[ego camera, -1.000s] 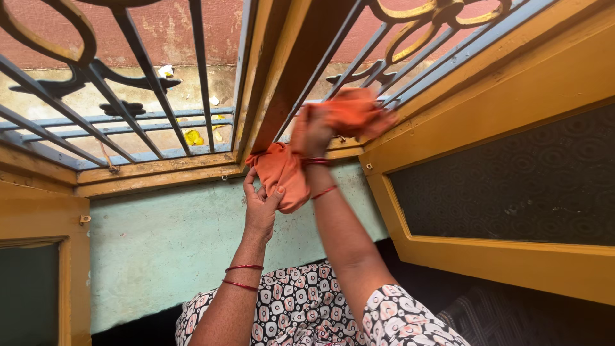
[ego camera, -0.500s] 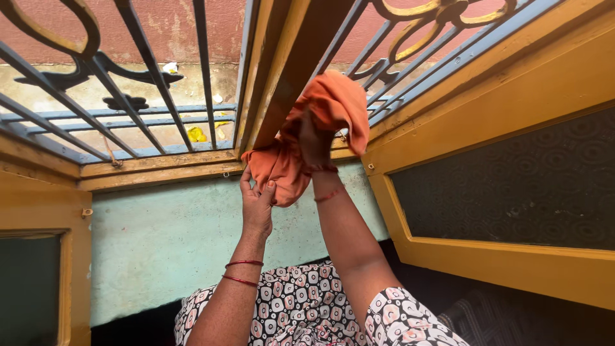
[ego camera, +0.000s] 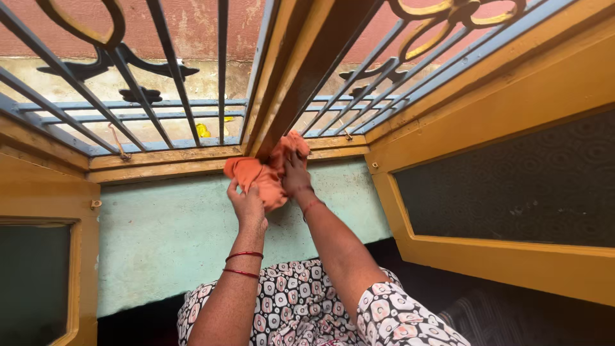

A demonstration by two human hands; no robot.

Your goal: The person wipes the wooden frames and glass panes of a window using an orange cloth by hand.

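- Head view, nearest: patterned sleeves [ego camera: 410,317] and both forearms rise toward the window sill [ego camera: 173,168], so the cloth can be pressed at the frame's base.
- Left hand [ego camera: 246,204], just below the sill, has its grip closed on the orange cloth [ego camera: 259,178].
- Right hand [ego camera: 295,176] pushes the cloth's upper end against the central wooden post [ego camera: 301,70] where it meets the sill; its fingertips are buried in fabric, so I cannot tell their closure.
- Beyond the sill, grille bars [ego camera: 173,70] cut the outside ledge; small yellow scraps [ego camera: 202,130] there are unclear.
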